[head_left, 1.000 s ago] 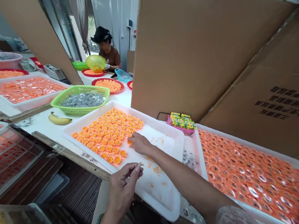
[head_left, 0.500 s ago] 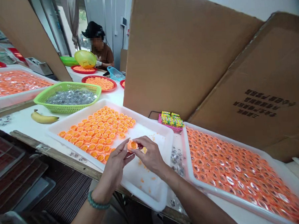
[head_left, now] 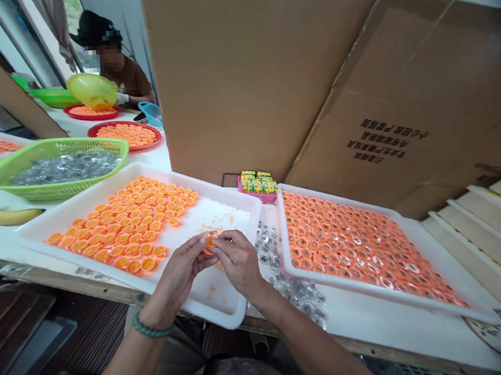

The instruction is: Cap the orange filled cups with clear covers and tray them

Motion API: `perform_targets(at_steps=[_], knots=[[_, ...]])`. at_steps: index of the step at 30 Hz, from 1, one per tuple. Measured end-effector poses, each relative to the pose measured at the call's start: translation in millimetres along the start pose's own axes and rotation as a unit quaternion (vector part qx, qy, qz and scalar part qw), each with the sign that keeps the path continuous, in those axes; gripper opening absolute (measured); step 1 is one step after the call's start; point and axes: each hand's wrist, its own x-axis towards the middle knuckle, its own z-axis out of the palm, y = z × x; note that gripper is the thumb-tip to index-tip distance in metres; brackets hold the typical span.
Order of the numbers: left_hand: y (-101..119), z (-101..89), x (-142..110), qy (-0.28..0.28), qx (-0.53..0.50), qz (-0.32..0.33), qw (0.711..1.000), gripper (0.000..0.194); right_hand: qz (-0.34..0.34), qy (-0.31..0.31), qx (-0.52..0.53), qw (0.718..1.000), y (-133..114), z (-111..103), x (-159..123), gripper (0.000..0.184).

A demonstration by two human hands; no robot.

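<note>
My left hand (head_left: 177,275) and my right hand (head_left: 237,258) meet over the near right part of a white tray (head_left: 235,208), and their fingertips pinch one small orange cup (head_left: 210,243) between them. Rows of the same orange cups (head_left: 126,222) fill the left half of that tray; orange crumbs lie on its bare right part. A second white tray (head_left: 412,305) to the right is packed with sealed orange cups (head_left: 354,243). Loose shiny seals (head_left: 289,280) lie on the table between the two trays.
A green basket (head_left: 32,190) of shiny pieces and a banana (head_left: 8,214) lie at the left. A pink basket of yellow packets (head_left: 256,184) stands by tall cardboard sheets (head_left: 269,69). Farther back a seated person works beside red plates (head_left: 124,135) and a yellow bowl (head_left: 92,90).
My right hand picked an orange cup from the tray and brought it to my left hand; both now hold it. The view has swung to the right and down.
</note>
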Motion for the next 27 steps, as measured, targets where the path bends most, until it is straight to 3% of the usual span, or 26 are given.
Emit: perform_targets(at_steps=[4,6,9,11,13,17,19,20,23,27], knots=[[-0.1,-2.6,0.6,0.027,0.024,-0.007,0.999,0.026,-0.013,-0.015,-0.023,1.000,-5.4,-6.1,-3.6,0.026],[0.1,-3.8,1.5,0.050,0.029,-0.016,0.998,0.025,-0.006,-0.013,-0.027,1.000,-5.5,-18.5,-11.8,0.030],[0.5,-2.9,1.6,0.075,0.028,-0.029,0.996,0.021,0.056,0.003,-0.071,0.996,-1.9,-46.0,-35.9,0.031],[0.7,-0.8,1.1,0.075,0.031,-0.032,0.996,0.020,0.104,-0.039,-0.121,0.986,2.4,-63.4,-55.5,0.029],[0.7,1.2,0.7,0.073,0.043,-0.029,0.996,0.021,0.126,-0.128,-0.159,0.971,7.2,-74.4,-72.9,0.026],[0.3,1.1,1.8,0.085,0.077,-0.016,0.993,0.026,0.125,-0.265,-0.203,0.934,17.6,-72.3,-91.4,0.034],[0.4,-1.0,3.1,0.090,0.084,-0.013,0.992,0.028,0.126,-0.297,-0.226,0.919,24.3,-64.8,-93.0,0.020],[0.6,-2.1,3.7,0.091,0.084,-0.009,0.992,0.029,0.129,-0.305,-0.240,0.913,27.8,-61.4,-92.9,0.012],[1.7,-3.5,4.1,0.092,0.082,-0.001,0.992,0.030,0.135,-0.303,-0.269,0.904,35.9,-56.1,-93.1,0.016],[3.0,-1.2,2.5,0.096,0.087,0.004,0.992,0.031,0.166,-0.246,-0.268,0.916,36.6,-61.3,-93.8,0.018]])
